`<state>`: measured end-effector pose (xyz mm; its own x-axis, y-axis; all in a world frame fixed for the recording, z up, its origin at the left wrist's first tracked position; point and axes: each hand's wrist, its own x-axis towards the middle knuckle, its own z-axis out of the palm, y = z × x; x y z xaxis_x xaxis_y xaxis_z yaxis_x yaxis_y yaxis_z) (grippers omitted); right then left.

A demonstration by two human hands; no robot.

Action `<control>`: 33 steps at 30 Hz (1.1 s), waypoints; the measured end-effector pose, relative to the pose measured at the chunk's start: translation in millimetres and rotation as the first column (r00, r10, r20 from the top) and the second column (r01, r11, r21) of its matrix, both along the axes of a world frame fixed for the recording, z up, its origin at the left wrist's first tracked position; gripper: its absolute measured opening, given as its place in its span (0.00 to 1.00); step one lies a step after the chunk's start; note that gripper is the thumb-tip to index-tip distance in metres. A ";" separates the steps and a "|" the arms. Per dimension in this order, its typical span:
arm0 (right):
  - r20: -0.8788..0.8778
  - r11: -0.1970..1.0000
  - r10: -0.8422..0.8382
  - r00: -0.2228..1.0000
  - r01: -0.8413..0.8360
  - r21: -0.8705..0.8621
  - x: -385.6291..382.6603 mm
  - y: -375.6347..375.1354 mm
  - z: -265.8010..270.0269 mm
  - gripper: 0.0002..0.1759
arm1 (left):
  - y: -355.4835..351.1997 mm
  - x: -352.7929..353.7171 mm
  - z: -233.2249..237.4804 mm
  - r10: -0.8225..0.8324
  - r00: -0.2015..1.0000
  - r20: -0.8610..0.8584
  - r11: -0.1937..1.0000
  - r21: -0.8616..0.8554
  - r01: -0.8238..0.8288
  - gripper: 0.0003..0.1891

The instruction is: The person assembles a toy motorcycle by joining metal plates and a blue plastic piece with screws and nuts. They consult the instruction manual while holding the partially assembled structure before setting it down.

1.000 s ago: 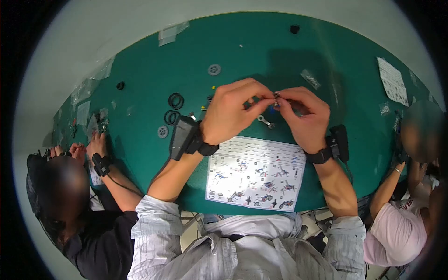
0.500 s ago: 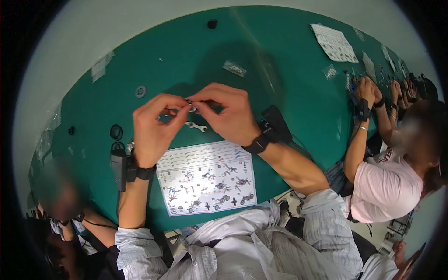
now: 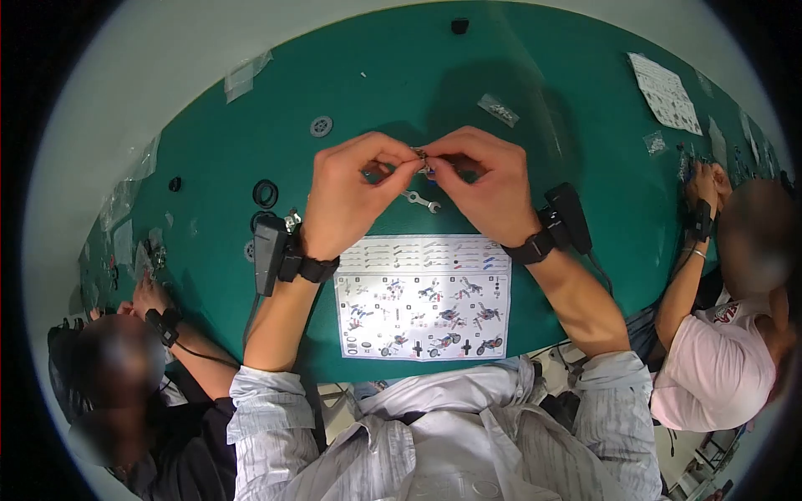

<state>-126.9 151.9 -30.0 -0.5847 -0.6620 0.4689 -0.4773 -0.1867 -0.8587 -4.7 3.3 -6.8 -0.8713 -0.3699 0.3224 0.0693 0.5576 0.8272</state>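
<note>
My left hand and my right hand meet above the green table, fingertips pinched on a small metal part between them. A bit of blue shows by the right fingertips; the fingers hide most of the part. Just below the fingertips a small silver wrench lies on the table. Nearer to me, under my wrists, is a printed instruction sheet with pictures of parts and motorcycle assemblies.
A grey wheel, black rings, a bag of small parts and a black object lie around. A co-worker sits at the right, another at the left. Another sheet lies at the upper right.
The view has shifted, so hands, sheet and table items appear further right. Both hands still pinch the small part, which has turned slightly, with blue now by the right fingertips.
</note>
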 end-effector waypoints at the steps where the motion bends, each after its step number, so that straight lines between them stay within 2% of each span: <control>1: 0.027 1.000 0.006 1.000 -0.006 0.000 0.8 -0.2 -1.2 0.08 | 0.2 -0.4 0.3 0.004 1.000 -0.006 1.000 -0.022 -0.004 0.05; 13: -0.007 1.000 0.002 1.000 -0.002 0.022 -0.6 0.2 -1.4 0.09 | 1.2 0.8 3.6 0.015 0.998 0.061 0.999 0.030 -0.016 0.05; 25: 0.045 0.998 0.053 0.998 -0.054 0.033 -2.0 0.6 -2.1 0.10 | 0.1 2.5 3.5 0.008 0.995 0.098 0.998 0.060 -0.014 0.05; 30: 0.053 0.998 0.049 0.997 -0.050 0.027 -1.8 0.4 -1.2 0.10 | 0.4 1.3 -1.0 0.015 0.999 0.051 0.995 0.099 -0.020 0.06; 33: 0.065 0.998 0.048 0.997 -0.049 0.025 -1.9 0.3 -0.7 0.09 | -1.3 2.4 4.1 -0.019 0.992 0.123 0.989 0.146 0.001 0.06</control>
